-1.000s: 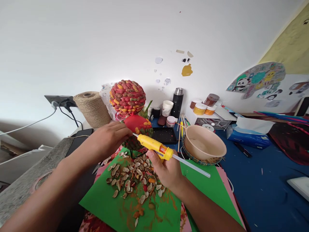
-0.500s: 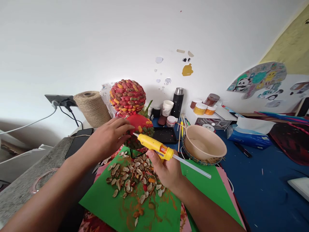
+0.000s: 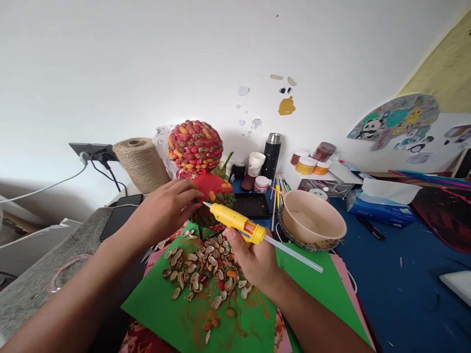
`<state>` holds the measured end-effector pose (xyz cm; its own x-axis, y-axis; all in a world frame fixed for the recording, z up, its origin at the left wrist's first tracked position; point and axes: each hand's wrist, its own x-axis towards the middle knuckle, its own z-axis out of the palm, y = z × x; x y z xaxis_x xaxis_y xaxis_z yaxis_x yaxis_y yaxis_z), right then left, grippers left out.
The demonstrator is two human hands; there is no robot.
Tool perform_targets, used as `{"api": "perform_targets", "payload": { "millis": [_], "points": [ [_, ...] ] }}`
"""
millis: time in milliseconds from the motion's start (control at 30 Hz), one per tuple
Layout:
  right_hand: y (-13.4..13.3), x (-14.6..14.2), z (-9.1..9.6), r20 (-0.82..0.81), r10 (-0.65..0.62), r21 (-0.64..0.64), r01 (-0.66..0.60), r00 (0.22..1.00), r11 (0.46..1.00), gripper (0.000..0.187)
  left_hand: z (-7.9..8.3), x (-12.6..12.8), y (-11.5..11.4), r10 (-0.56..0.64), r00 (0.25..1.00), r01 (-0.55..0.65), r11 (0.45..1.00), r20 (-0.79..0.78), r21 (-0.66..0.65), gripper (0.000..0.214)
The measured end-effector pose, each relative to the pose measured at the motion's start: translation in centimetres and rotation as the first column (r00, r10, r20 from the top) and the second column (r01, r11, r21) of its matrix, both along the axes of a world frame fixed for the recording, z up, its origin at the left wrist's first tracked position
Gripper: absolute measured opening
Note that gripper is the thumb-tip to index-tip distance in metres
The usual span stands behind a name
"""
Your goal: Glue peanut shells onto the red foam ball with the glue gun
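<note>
My right hand (image 3: 253, 262) is closed round a yellow glue gun (image 3: 235, 223) with a clear glue stick out its back; the nozzle points at a red ball (image 3: 211, 189) partly covered in coloured shells. My left hand (image 3: 165, 208) rests on the ball's left side, fingertips pressed against it. Whether it pinches a shell I cannot make out. Below the hands a heap of peanut shells (image 3: 202, 269) lies on a green sheet (image 3: 162, 309). A finished shell-covered ball (image 3: 195, 145) stands behind.
A twine spool (image 3: 140, 164) and wall socket (image 3: 91, 151) are at the left. A beige bowl (image 3: 312, 220), black flask (image 3: 271, 156), paper cups (image 3: 255, 164), paint jars (image 3: 309, 162) and a blue tissue box (image 3: 382, 208) sit on the blue table at the right.
My left hand's fingers have spread a little over the red ball's side. The glue gun has hardly moved.
</note>
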<state>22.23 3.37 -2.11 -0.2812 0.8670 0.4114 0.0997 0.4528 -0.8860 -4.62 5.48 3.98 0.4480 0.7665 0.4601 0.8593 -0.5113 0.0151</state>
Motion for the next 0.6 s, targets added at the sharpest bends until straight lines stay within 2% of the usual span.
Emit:
{"api": "perform_targets", "payload": {
  "millis": [333, 600],
  "points": [
    [0.01, -0.04, -0.02, 0.023, -0.017, 0.023, 0.017, 1.0, 1.0, 0.057, 0.17, 0.19, -0.05, -0.007, 1.0, 0.007, 1.0, -0.01, -0.008, 0.027],
    [0.13, -0.02, 0.09, 0.003, -0.002, 0.008, 0.002, 1.0, 1.0, 0.059, 0.46, -0.45, -0.05, -0.057, 0.998, 0.057, 0.998, 0.014, -0.032, 0.026]
  ]
}}
